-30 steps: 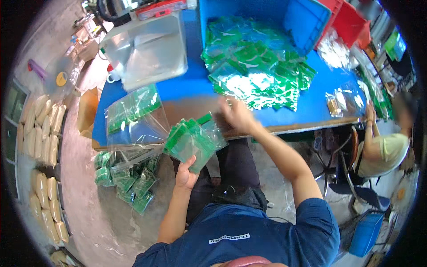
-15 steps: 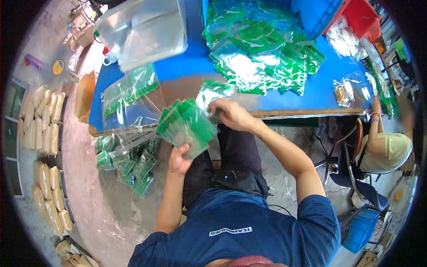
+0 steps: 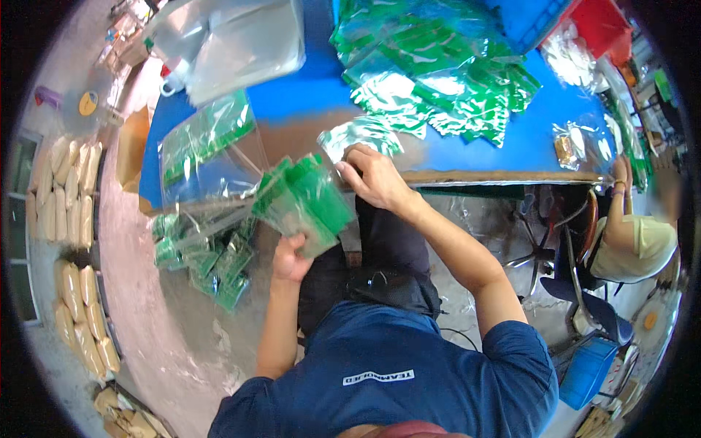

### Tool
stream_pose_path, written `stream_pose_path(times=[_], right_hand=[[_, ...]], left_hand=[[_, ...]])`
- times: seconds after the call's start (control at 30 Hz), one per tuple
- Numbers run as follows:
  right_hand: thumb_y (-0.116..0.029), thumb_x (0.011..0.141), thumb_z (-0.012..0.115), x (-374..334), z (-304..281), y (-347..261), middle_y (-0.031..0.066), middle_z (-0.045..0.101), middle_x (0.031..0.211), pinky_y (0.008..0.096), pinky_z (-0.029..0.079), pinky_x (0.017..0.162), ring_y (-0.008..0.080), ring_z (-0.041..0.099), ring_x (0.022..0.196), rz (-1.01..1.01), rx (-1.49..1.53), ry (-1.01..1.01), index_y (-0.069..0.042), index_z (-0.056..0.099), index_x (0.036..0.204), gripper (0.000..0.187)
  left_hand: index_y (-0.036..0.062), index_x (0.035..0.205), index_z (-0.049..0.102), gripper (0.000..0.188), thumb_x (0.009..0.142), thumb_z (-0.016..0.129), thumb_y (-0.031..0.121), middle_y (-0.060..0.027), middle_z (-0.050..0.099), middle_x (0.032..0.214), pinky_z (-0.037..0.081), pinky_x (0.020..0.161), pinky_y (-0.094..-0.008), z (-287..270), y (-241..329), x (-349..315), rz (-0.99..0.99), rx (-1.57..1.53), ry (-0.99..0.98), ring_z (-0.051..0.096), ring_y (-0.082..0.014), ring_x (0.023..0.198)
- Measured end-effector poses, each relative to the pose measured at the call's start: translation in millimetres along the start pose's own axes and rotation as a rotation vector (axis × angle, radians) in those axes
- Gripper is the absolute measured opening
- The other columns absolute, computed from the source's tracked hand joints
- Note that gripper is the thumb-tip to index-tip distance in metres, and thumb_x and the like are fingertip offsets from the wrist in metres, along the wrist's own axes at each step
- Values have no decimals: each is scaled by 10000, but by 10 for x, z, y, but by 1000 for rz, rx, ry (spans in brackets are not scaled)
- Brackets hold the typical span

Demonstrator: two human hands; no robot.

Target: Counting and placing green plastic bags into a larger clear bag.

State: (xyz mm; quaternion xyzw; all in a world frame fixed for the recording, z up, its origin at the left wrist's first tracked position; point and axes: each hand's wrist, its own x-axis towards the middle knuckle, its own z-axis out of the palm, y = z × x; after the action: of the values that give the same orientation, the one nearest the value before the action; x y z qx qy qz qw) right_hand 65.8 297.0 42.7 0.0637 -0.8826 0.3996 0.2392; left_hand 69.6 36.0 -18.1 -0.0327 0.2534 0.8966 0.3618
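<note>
Green packets (image 3: 312, 193), their clear film catching the light, are fanned out in the left hand (image 3: 290, 258) of a person seated at a blue table (image 3: 288, 106), the thumb and fingers closed on their lower end just off the table's near edge. The right hand (image 3: 376, 179), its fingers bent, reaches over the worn near edge to a shiny packet (image 3: 364, 131) lying flat there; whether the fingers pinch it cannot be told. Beyond, a large heap of similar packets (image 3: 453, 87) spreads across the tabletop in front of a blue bin (image 3: 527, 22), with a red bin (image 3: 601, 31) to its right. On the left, a large clear bag (image 3: 208, 142) with green packets inside lies near a stack of clear sheets (image 3: 248, 55) and a white mug (image 3: 173, 82). Bagged bundles (image 3: 226, 266) rest below the table's left end. At far right, a co-worker in a pale yellow top (image 3: 635, 248) sits by the same table.
</note>
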Motion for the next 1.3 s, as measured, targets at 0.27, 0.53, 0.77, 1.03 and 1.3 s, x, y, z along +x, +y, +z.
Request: stream_pose_path(times=[0.27, 0.53, 0.77, 1.03, 1.3], right_hand=[[-487, 984, 480, 776, -198, 458, 230, 657, 984, 476, 485, 799, 369, 626, 944, 339, -539, 256, 17, 662, 951, 537], [-414, 943, 594, 295, -43, 168, 168, 598, 777, 410, 487, 681, 326, 601, 732, 30, -141, -44, 19, 603, 790, 459], [-497, 1041, 370, 402, 246, 159, 82, 602, 606, 364, 463, 601, 166, 561, 616, 366, 683, -433, -6, 571, 634, 669], [-586, 952, 471, 930, -114, 1014, 245, 538, 1321, 599, 325, 1054, 428, 476, 1241, 1, -807, 222, -28, 594, 1202, 624], [-305, 1004, 501, 397, -191, -9, 265, 633, 1024, 520, 460, 827, 422, 607, 930, 209, 304, -644, -8, 615, 1023, 319]], left_hand=[[17, 1360, 467, 591, 808, 676, 15, -104, 575, 1289, 431, 1078, -424, 304, -71, 168, 60, 160, 89, 557, -255, 1209], [29, 1364, 467, 628, 771, 672, 32, -112, 574, 1300, 424, 1081, -471, -14, 52, -97, 21, 17, 24, 549, -301, 1227], [6, 1343, 484, 558, 815, 665, 13, -97, 591, 1263, 432, 1075, -429, 137, 32, 145, 14, 132, 57, 562, -267, 1200], [22, 1376, 463, 627, 792, 693, 19, -90, 568, 1314, 412, 1099, -422, 149, -63, 52, 26, -14, 50, 547, -278, 1231], [10, 1356, 471, 586, 807, 675, 18, -98, 571, 1304, 419, 1098, -422, 152, -22, 80, 23, 26, 95, 550, -277, 1227]])
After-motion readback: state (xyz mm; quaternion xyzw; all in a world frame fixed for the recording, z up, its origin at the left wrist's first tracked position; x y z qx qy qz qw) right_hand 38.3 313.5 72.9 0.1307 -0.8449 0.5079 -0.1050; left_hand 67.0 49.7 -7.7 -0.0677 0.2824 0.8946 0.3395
